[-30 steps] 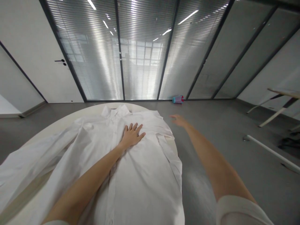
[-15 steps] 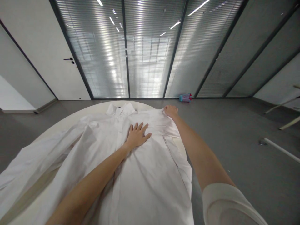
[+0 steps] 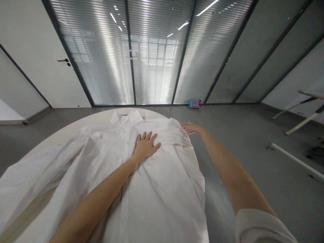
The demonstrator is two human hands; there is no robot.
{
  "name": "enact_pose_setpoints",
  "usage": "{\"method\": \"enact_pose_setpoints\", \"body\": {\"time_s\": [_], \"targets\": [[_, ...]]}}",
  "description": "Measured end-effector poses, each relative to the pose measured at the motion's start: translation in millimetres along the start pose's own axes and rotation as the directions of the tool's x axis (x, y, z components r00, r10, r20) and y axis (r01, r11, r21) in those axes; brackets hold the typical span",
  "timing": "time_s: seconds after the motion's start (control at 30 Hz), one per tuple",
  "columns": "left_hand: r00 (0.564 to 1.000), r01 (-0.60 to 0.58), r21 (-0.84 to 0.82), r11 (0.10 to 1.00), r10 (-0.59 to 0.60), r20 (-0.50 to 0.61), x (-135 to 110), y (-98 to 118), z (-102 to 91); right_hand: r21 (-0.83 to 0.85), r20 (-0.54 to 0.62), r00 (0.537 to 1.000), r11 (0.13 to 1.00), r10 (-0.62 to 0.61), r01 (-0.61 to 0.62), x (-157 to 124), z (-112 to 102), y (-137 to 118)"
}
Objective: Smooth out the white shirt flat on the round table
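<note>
A white button-up shirt (image 3: pixel 162 189) lies front side up on a round, pale table (image 3: pixel 73 131), its collar at the far edge. One sleeve spreads out to the left; on the right, cloth lies folded across the shirt's chest. My left hand (image 3: pixel 146 145) rests flat on the chest beside the button strip, fingers spread. Just off the shirt's right shoulder is my right hand (image 3: pixel 191 128), its fingers stretched out toward the cloth and holding nothing. Whether its fingertips still touch the fabric is hard to tell.
A blue and pink basket (image 3: pixel 194 103) lies on the grey floor by the glass partition (image 3: pixel 152 67). A door with a dark handle (image 3: pixel 63 60) is at the left. White furniture legs (image 3: pixel 298 162) stand on the floor at the right.
My right hand has let go of the shirt's right shoulder and moved slightly right, its fingers opening. My left hand stays on the chest. The view has turned slightly right.
</note>
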State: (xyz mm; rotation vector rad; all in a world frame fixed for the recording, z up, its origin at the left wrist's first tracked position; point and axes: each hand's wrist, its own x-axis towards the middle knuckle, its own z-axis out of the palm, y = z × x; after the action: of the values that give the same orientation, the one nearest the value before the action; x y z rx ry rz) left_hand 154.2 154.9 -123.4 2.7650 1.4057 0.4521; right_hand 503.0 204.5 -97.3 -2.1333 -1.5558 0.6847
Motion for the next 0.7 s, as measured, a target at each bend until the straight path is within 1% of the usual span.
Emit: {"method": "enact_pose_setpoints", "body": {"time_s": [0.07,0.1,0.17,0.23,0.3,0.33,0.37,0.43,0.47,0.5,0.53,0.57,0.6,0.67,0.7], "targets": [[1.000,0.005,0.007,1.000,-0.005,0.004,0,0,0.9,0.058,0.119,0.993,0.998,-0.003,-0.004,-22,5,22],[1.000,0.006,0.011,1.000,-0.006,0.003,0,0,1.2,0.080,0.155,0.988,0.997,-0.006,-0.006,-31,10,31],[1.000,0.009,0.016,1.000,-0.009,-0.005,0,0,2.0,0.106,0.157,0.987,0.994,-0.022,0.006,-45,21,44],[1.000,0.008,0.013,1.000,-0.008,-0.009,0,0,2.7,0.101,0.088,0.996,0.995,-0.024,0.015,-49,27,51],[1.000,0.004,0.007,1.000,-0.004,-0.013,0,0,3.3,0.065,-0.048,0.999,0.998,-0.011,0.014,-46,23,52],[1.000,0.002,0.003,1.000,-0.002,-0.016,0,-1,3.6,0.039,-0.135,0.991,0.999,-0.004,0.010,-42,17,51],[1.000,0.002,0.001,1.000,-0.002,-0.018,0,-1,3.6,0.012,-0.225,0.974,1.000,-0.002,0.005,-38,10,49],[1.000,0.004,-0.003,1.000,-0.004,-0.023,0,-1,3.4,-0.038,-0.393,0.919,0.999,-0.020,0.005,-29,-6,42],[1.000,0.006,-0.004,1.000,-0.006,-0.029,0,0,3.0,-0.088,-0.463,0.885,0.996,-0.045,0.005,-24,-12,38],[0.999,0.007,-0.006,1.000,-0.007,-0.036,0,0,2.6,-0.165,-0.507,0.858,0.986,-0.078,-0.008,-21,-15,35],[0.999,0.008,-0.008,1.000,-0.008,-0.042,0,0,2.2,-0.252,-0.521,0.846,0.967,-0.109,-0.030,-18,-15,31],[0.999,0.008,-0.010,1.000,-0.008,-0.047,0,0,1.9,-0.335,-0.511,0.850,0.941,-0.131,-0.057,-16,-12,27],[0.999,0.008,-0.011,1.000,-0.009,-0.051,0,0,1.8,-0.401,-0.485,0.864,0.912,-0.136,-0.081,-14,-6,23],[0.999,0.006,-0.012,1.000,-0.006,-0.053,0,0,2.2,-0.454,-0.421,0.900,0.885,-0.115,-0.099,-13,9,16],[0.998,0.005,-0.014,1.000,-0.006,-0.055,0,0,2.8,-0.450,-0.408,0.907,0.888,-0.106,-0.098,-12,16,11]]}}
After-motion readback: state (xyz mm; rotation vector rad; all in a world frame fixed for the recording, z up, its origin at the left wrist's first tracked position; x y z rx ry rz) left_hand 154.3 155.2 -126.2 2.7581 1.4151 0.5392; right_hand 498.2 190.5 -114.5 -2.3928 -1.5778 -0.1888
